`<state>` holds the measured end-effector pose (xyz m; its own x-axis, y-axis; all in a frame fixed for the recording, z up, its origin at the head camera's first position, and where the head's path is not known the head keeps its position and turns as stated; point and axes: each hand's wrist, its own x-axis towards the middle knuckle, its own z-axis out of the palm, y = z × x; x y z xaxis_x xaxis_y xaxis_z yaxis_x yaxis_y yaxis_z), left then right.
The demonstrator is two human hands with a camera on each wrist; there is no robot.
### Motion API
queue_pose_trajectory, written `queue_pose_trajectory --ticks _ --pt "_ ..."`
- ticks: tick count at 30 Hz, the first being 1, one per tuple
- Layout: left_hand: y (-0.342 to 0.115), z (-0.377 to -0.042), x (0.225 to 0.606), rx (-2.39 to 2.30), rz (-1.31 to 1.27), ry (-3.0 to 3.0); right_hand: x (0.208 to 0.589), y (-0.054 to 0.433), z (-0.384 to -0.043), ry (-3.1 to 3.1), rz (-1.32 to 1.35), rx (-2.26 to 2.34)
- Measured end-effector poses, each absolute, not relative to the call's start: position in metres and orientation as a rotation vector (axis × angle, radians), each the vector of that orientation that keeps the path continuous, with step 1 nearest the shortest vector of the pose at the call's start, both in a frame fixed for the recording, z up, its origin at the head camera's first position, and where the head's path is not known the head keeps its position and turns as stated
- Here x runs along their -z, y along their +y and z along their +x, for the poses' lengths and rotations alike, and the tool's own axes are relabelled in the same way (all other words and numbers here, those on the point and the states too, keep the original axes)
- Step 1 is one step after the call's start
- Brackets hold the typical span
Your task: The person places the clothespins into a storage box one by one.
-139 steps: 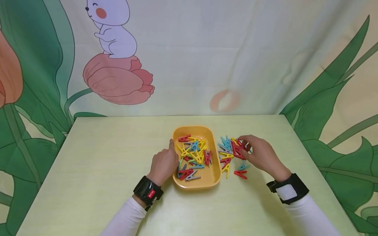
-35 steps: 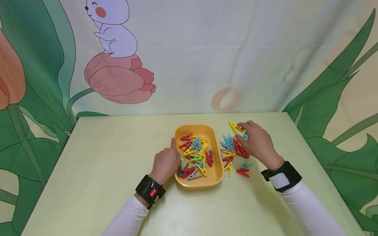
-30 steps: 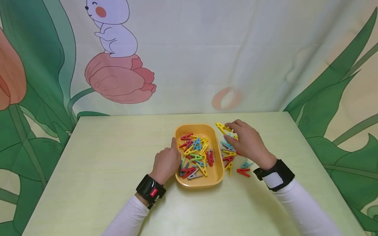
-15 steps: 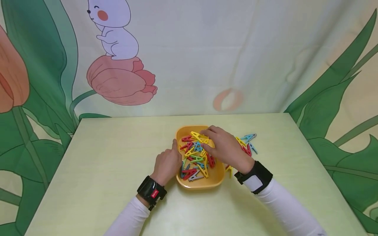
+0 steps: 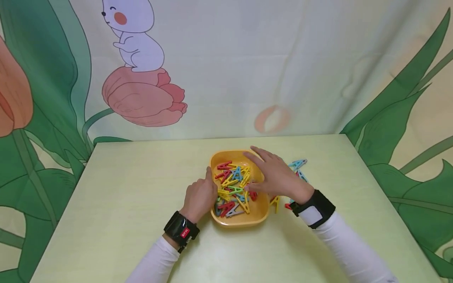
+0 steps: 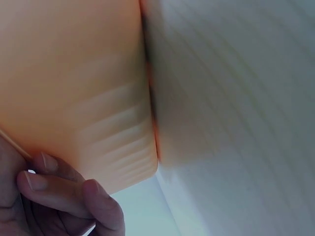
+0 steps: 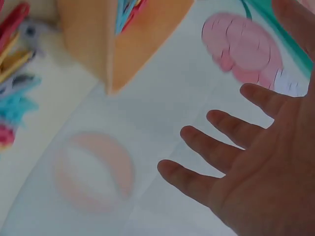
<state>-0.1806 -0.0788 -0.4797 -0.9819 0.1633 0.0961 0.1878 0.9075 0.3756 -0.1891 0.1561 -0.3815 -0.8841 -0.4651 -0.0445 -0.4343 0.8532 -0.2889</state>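
A yellow-orange tray (image 5: pixel 240 225) on the table holds several plastic clothespins (image 5: pixel 236 189) in red, yellow, blue, green and grey. My left hand (image 5: pixel 199 198) holds the tray at its left rim; the index finger stretches along the edge, and in the left wrist view curled fingers (image 6: pixel 64 196) lie against the outer wall. Over the tray's right side hovers my right hand (image 5: pixel 276 175), fingers spread and nothing held. The right wrist view shows its bare palm (image 7: pixel 275 167). A yellow clothespin (image 5: pixel 223 193) lies near the tray's left wall.
Right of the tray, a loose pile of clothespins (image 5: pixel 298 164) lies on the table (image 5: pixel 141 188), partly hidden by the right hand and wrist. A printed curtain (image 5: pixel 219 70) hangs behind the table's far edge.
My right hand has carried a yellow clothespin from the pile leftward over the tray and let it go inside. Its fingers have spread. My left hand stays at the rim.
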Motion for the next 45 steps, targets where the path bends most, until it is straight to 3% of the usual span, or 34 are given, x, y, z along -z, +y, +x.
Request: queue_pose_trajectory --ticks 9,19,33,45 --pt "-0.079 -0.181 0.478 0.561 -0.28 -2.997 0.38 0.233 -0.215 2.991 -0.397 0.424" --pt "-0.079 -0.181 0.475 0.589 -0.264 -3.021 0.423 0.293 -0.218 2.945 -0.212 0.377" --pt "-0.079 -0.181 0.477 0.599 -0.257 -3.027 0.464 0.319 -0.219 2.861 0.001 0.35" --pt "-0.078 -0.181 0.479 0.605 -0.259 -3.03 0.473 0.312 -0.22 2.898 0.038 0.316"
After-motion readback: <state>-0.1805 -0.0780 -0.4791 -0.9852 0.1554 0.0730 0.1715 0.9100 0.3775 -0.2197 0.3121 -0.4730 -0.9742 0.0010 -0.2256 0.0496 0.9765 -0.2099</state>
